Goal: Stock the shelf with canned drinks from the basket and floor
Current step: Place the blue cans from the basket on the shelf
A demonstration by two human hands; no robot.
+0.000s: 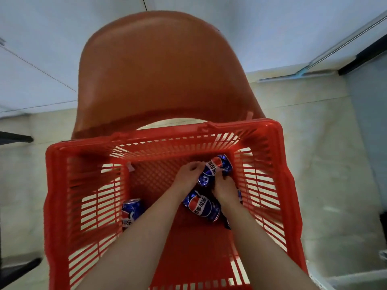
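A red plastic basket stands on an orange chair. Blue cola cans lie on its floor. My left hand and my right hand both reach deep into the basket and curl round one can at the far right corner, left hand on its left side, right hand on its near side. A second can lies between my forearms just below the hands. A third can lies at the basket's left side, partly hidden by my left forearm. Another can at the right is mostly hidden behind my right wrist.
The orange chair's backrest rises behind the basket, in front of a pale wall. Light tiled floor spreads to both sides. A dark frame and metal rail run along the upper right. Dark furniture edges show at the left.
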